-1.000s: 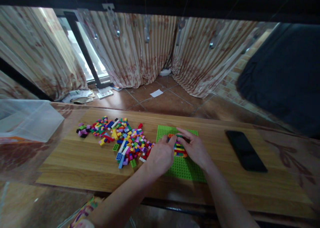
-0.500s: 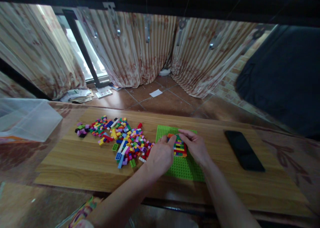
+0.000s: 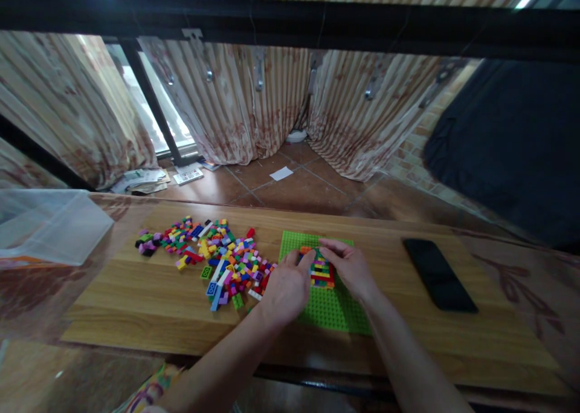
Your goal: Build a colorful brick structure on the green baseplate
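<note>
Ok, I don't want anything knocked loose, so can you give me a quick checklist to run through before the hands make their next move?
1. Green baseplate lying flat on the wooden board: ok.
2. Left hand at the brick build: ok, at its left side.
3. Right hand at the build: ok, fingers by its far right part.
4. Bricks under the fingertips fully pressed down: cannot tell, fingers cover them.
5. Loose bricks all clear of the baseplate: cannot tell, the left hand hides part of the edge.
6. Black phone clear of the baseplate: ok, apart on the right.
</note>
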A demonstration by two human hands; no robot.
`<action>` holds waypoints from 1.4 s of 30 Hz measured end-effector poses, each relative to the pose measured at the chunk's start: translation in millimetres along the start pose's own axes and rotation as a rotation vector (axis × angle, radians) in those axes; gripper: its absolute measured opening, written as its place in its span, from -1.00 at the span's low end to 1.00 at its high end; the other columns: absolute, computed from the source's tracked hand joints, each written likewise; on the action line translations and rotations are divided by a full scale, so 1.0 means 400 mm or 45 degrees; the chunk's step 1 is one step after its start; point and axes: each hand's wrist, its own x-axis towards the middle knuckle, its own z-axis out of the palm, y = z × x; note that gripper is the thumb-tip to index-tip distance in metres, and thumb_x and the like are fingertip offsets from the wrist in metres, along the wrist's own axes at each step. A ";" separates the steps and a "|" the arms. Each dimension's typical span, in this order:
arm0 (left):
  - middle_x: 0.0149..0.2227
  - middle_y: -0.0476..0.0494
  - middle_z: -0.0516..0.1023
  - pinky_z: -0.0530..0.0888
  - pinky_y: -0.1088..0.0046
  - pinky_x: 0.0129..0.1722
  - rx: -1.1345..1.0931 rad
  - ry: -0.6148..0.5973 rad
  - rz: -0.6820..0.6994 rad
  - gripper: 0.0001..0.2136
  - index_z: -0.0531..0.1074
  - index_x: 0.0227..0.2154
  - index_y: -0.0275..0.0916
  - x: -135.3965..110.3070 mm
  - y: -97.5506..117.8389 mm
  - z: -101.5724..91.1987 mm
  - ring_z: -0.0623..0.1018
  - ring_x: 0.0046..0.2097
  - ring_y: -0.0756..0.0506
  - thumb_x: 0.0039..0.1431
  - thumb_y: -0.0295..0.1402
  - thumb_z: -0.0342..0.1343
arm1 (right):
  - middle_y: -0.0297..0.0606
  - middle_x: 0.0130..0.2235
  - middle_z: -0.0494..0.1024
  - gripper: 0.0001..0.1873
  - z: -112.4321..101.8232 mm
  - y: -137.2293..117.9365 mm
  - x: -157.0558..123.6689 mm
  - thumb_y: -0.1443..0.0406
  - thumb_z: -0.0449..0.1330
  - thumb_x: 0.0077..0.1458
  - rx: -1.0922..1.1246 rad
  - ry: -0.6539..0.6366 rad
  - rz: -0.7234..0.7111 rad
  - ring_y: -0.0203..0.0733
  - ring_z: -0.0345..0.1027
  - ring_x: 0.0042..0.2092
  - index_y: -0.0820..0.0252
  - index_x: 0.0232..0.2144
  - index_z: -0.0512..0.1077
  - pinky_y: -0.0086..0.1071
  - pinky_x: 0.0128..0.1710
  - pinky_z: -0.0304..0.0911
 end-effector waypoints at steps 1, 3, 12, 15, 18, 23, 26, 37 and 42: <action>0.01 -0.23 0.40 0.45 0.29 -0.03 -0.058 0.021 0.009 -0.59 0.15 0.17 -0.16 -0.002 -0.006 -0.001 0.50 -0.07 -0.13 0.27 -0.43 -0.18 | -0.22 -0.19 0.63 -0.57 -0.002 -0.002 -0.004 0.07 0.30 -0.12 -0.005 -0.019 -0.003 -0.12 0.50 -0.19 0.14 -0.19 0.55 -0.21 -0.12 0.37; 0.02 -0.23 0.41 0.45 0.30 -0.01 -0.186 0.059 0.000 -0.59 0.14 0.18 -0.17 -0.003 -0.020 -0.006 0.50 -0.05 -0.12 0.28 -0.41 -0.19 | -0.20 -0.16 0.62 -0.55 -0.009 -0.010 -0.012 0.04 0.23 -0.02 -0.037 -0.037 -0.029 -0.13 0.48 -0.16 0.15 -0.12 0.52 -0.21 -0.09 0.35; 0.03 -0.28 0.46 0.42 0.27 0.06 -0.430 0.084 -0.094 -0.55 0.15 0.19 -0.28 0.010 -0.039 -0.007 0.50 0.02 -0.13 0.23 -0.48 -0.16 | -0.16 -0.30 0.61 -0.50 -0.081 -0.023 -0.016 -0.06 0.11 0.04 -0.520 0.205 0.048 -0.20 0.42 -0.47 0.23 -0.23 0.53 -0.37 -0.51 0.30; 0.02 -0.27 0.48 0.42 0.28 0.07 -0.454 0.080 -0.114 -0.57 0.20 0.15 -0.30 0.009 -0.036 -0.001 0.50 0.02 -0.12 0.21 -0.50 -0.15 | -0.19 -0.38 0.59 -0.50 -0.075 -0.018 -0.034 -0.04 0.09 0.07 -0.495 0.075 0.133 -0.23 0.39 -0.52 0.24 -0.21 0.51 -0.42 -0.60 0.25; 0.02 -0.25 0.49 0.42 0.28 0.08 -0.477 0.096 -0.112 -0.58 0.23 0.12 -0.29 0.006 -0.034 0.003 0.50 0.02 -0.12 0.18 -0.51 -0.13 | -0.19 -0.35 0.60 -0.51 -0.061 -0.016 -0.045 -0.03 0.09 0.08 -0.471 -0.038 0.123 -0.16 0.46 -0.42 0.23 -0.18 0.50 -0.33 -0.45 0.37; 0.03 -0.22 0.48 0.43 0.32 0.08 -0.577 0.103 -0.080 -0.57 0.22 0.12 -0.26 -0.006 -0.024 0.010 0.50 0.02 -0.10 0.15 -0.51 -0.08 | -0.17 -0.24 0.62 -0.55 -0.070 -0.017 -0.033 -0.02 0.10 0.07 -0.610 0.043 0.002 -0.03 0.49 -0.20 0.19 -0.26 0.55 -0.17 -0.14 0.35; 0.02 -0.24 0.49 0.44 0.33 0.06 -0.606 0.090 -0.089 -0.57 0.23 0.11 -0.28 -0.008 -0.022 0.010 0.50 0.01 -0.10 0.16 -0.50 -0.08 | -0.18 -0.24 0.63 -0.58 -0.077 -0.014 -0.027 0.00 0.12 0.06 -0.640 0.068 -0.001 -0.01 0.49 -0.19 0.18 -0.25 0.56 -0.16 -0.11 0.33; -0.15 -0.21 0.57 0.48 0.35 -0.07 -0.368 0.253 -0.266 -0.66 0.38 -0.02 -0.30 0.035 -0.127 -0.063 0.56 -0.15 -0.09 0.14 -0.52 -0.08 | -0.20 -0.29 0.64 -0.61 -0.070 -0.026 -0.035 0.04 0.14 0.04 -0.709 0.082 -0.008 -0.05 0.50 -0.27 0.17 -0.26 0.57 -0.24 -0.27 0.36; -0.11 -0.24 0.56 0.47 0.38 -0.06 -0.249 0.354 -0.400 -0.67 0.38 -0.01 -0.33 0.039 -0.191 -0.107 0.56 -0.13 -0.09 0.17 -0.48 -0.08 | -0.25 -0.42 0.61 -0.61 -0.066 -0.037 -0.043 0.05 0.13 0.03 -0.644 0.064 0.104 -0.21 0.38 -0.55 0.17 -0.24 0.55 -0.37 -0.61 0.26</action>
